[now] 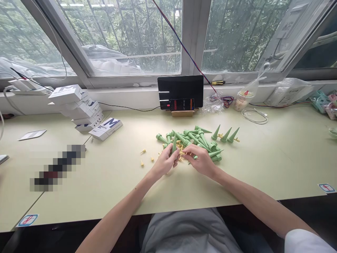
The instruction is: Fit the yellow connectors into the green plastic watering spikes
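Green spike (174, 142) held tip-up, pinched in left hand (165, 162). Right hand's (201, 160) fingertips drawn together beside it, at a small yellow piece (181, 153); whether gripped cannot be told. Spike pile (202, 137) heaped on table (268, 154) just beyond hands. Three upright spikes (226, 135) set farther right; loose yellow pieces (142, 163) scattered left.

Pixelated object (58, 168), yellow pieces (180, 145) partly behind hands (202, 160), cropped sleeve (302, 241)
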Tool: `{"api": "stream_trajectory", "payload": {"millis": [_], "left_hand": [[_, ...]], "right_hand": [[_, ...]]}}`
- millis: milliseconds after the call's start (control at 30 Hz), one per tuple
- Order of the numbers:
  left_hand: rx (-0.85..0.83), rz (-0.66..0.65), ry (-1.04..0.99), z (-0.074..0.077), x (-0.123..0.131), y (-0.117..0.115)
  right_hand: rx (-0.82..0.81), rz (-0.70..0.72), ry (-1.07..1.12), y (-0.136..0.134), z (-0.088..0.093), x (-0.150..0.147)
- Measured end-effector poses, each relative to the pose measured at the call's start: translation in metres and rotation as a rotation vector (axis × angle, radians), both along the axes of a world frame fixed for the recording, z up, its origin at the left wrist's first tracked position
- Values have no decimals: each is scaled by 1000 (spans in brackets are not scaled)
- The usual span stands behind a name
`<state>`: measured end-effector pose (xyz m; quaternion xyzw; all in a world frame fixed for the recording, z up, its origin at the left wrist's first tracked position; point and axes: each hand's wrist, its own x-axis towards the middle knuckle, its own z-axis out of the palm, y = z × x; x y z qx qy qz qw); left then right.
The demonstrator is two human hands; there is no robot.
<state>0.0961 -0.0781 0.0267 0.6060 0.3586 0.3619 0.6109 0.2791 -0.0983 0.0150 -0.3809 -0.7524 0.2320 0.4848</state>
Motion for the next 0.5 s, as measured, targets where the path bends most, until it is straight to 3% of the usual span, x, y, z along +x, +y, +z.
{"api": "stream_trajectory", "payload": {"millis": [500], "left_hand": [[-5,3,19,3,2,-2]], "right_hand": [[-2,11,-8,0,-1,-1]]}}
